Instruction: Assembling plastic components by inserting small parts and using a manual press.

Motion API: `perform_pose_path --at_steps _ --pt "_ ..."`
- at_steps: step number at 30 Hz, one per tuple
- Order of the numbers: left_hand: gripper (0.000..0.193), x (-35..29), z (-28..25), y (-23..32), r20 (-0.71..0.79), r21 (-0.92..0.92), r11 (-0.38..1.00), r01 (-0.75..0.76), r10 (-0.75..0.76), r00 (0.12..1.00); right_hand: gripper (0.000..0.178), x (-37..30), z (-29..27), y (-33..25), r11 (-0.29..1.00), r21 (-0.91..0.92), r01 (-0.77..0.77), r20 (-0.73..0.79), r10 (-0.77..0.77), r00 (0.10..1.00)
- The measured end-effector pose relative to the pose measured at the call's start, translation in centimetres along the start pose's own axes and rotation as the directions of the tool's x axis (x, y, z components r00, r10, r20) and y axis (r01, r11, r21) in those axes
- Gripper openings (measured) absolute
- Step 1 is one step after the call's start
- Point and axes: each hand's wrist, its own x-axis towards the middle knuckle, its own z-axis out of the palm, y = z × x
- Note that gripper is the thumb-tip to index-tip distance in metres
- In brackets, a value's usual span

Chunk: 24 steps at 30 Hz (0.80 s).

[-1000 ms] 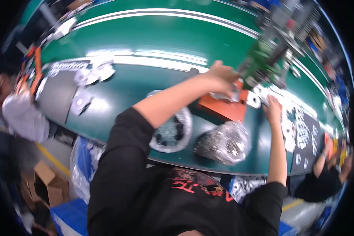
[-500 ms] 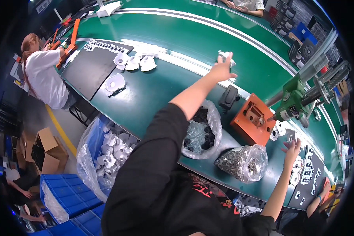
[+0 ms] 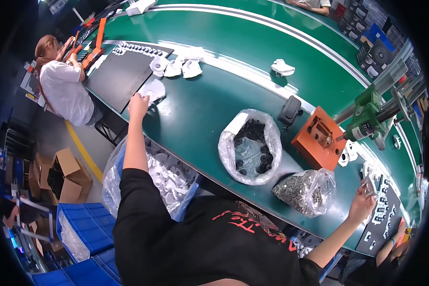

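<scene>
My left hand (image 3: 139, 106) reaches to the left side of the green table, its fingers closed on the edge of a white plastic housing (image 3: 154, 90) beside a black mat. At the right, my right hand (image 3: 361, 206) is closed on a small greyish-white part (image 3: 369, 185), partly hidden by the fingers and held over several white parts. Another white plastic housing (image 3: 282, 67) lies alone on the green conveyor belt. Several more white housings (image 3: 174, 68) stand in a row near the belt's edge, beyond my left hand.
Ahead stand a clear bag of black parts (image 3: 225, 159), a clear bag of screws (image 3: 298, 193), an orange fixture (image 3: 306, 143) under a green drill press (image 3: 362, 114), and a black box-like object (image 3: 290, 112). A bin of white parts (image 3: 169, 176) sits below the table edge. Co-workers (image 3: 64, 86) are nearby.
My left hand has left the white housing on the belt and swung left to take hold of another. My right hand has moved right and nearer, away from the orange fixture.
</scene>
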Motion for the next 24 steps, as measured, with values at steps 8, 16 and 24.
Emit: perform_pose_path --at_steps 8,16,24 --pt "0.032 -10.6 -2.6 9.6 0.24 -0.963 -0.001 0.269 0.448 0.861 0.052 -2.1 11.8 -1.2 0.998 -0.002 -0.065 0.178 0.065 0.982" --pt "0.014 -23.1 -2.9 21.9 0.378 -0.813 0.182 0.553 0.888 0.263 0.096 -6.2 25.6 2.1 0.154 -0.706 0.691 0.69 -0.066 0.721" --pt "0.032 -29.7 -2.7 24.5 0.291 -0.682 0.081 0.726 0.942 0.169 0.071 -6.9 28.4 5.2 0.142 -0.636 0.759 0.771 0.069 0.633"
